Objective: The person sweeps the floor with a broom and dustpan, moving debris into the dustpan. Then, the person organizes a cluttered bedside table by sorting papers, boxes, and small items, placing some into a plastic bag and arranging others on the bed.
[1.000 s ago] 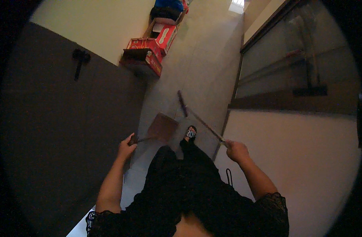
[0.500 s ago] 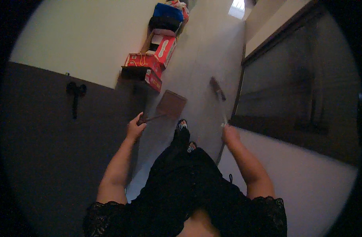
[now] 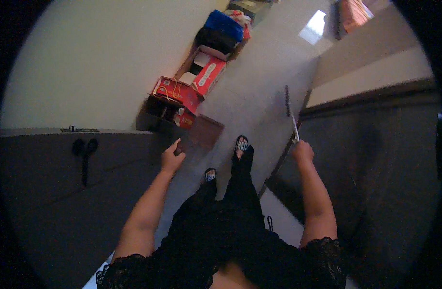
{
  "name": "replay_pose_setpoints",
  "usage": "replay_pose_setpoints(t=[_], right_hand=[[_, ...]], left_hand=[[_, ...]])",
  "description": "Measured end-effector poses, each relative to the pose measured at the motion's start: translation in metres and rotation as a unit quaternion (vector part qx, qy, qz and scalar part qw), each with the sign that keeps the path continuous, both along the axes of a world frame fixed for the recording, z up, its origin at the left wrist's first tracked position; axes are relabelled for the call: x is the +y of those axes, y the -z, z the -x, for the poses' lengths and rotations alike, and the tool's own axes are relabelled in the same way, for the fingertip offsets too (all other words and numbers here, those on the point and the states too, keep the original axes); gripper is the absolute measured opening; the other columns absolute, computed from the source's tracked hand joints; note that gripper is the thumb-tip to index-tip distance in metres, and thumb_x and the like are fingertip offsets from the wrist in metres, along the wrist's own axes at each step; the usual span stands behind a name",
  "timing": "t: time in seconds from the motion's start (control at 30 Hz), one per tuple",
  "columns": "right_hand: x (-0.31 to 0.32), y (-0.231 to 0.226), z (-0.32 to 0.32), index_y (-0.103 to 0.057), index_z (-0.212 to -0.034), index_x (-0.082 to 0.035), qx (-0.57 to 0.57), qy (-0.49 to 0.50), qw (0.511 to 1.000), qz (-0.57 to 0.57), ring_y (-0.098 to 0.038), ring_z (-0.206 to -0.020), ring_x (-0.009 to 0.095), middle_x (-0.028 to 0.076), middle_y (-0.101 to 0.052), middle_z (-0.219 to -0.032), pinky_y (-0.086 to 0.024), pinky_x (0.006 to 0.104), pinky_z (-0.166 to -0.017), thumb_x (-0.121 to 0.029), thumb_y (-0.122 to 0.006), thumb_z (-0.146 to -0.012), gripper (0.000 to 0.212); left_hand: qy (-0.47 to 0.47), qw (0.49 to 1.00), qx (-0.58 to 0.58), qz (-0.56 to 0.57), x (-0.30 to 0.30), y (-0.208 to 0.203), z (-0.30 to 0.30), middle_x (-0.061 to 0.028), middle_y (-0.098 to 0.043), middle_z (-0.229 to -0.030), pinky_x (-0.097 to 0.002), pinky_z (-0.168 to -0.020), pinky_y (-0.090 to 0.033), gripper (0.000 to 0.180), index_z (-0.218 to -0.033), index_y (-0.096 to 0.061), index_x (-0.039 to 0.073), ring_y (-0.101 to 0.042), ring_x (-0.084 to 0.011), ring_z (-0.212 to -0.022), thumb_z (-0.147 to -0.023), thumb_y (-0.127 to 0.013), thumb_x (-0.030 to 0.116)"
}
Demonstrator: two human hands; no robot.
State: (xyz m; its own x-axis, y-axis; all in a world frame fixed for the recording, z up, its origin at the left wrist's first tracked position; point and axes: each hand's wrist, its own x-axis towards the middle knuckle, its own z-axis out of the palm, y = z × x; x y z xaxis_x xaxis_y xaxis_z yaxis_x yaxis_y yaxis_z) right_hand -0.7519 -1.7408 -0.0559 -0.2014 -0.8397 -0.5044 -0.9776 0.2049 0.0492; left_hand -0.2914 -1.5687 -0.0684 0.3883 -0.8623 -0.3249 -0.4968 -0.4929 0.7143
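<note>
My left hand [image 3: 173, 158] is closed round the handle of a brown dustpan [image 3: 207, 132]. The pan's flat part hangs over the floor, close to a red box. Out to the right, my right hand [image 3: 303, 151] grips the pale handle of a brush [image 3: 287, 101]. Its dark, narrow head points away from me, near the dark door on the right. Whether the dustpan or the brush touches the floor, I cannot tell. Between the two tools are my feet in patterned sandals [image 3: 241, 146], one ahead of the other.
Red cardboard boxes [image 3: 182, 94] line the left wall, with a blue bundle [image 3: 223, 25] and a black bag beyond. A dark door with a black handle [image 3: 85, 159] stands at left, another dark door [image 3: 370, 154] at right. Farther off lies an orange cloth [image 3: 353, 14].
I have stepped forward along the passage, and the other foot now leads. The brush has swung out to the right and its head has turned. The dustpan has come nearer the boxes.
</note>
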Motion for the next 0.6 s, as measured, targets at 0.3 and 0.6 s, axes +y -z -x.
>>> replay_pose_setpoints(t=[0.3, 0.6], right_hand=[[-0.22, 0.058, -0.08, -0.061, -0.105, -0.005, 0.02, -0.227, 0.973, -0.034, -0.063, -0.095, 0.034, 0.017, -0.064, -0.104, -0.051, 0.0432, -0.078, -0.012, -0.051, -0.084, 0.024], [-0.088, 0.03, -0.099, -0.037, -0.123, 0.012, -0.059, -0.49, 0.861, -0.121, -0.064, -0.06, 0.031, 0.017, -0.062, -0.067, -0.05, 0.0407, -0.049, -0.011, -0.044, -0.089, 0.042]], left_hand=[[-0.099, 0.993, 0.057, -0.01, -0.038, -0.013, 0.013, -0.0137, -0.064, -0.106, -0.0304, -0.085, -0.046, 0.061, -0.126, -0.054, 0.013, -0.062, -0.0197, -0.095, -0.067, -0.066, 0.009], [-0.094, 0.992, 0.026, -0.077, -0.057, -0.038, 0.015, -0.0152, -0.064, -0.106, -0.0311, -0.086, -0.046, 0.058, -0.127, -0.053, 0.013, -0.063, -0.023, -0.094, -0.07, -0.063, 0.011]])
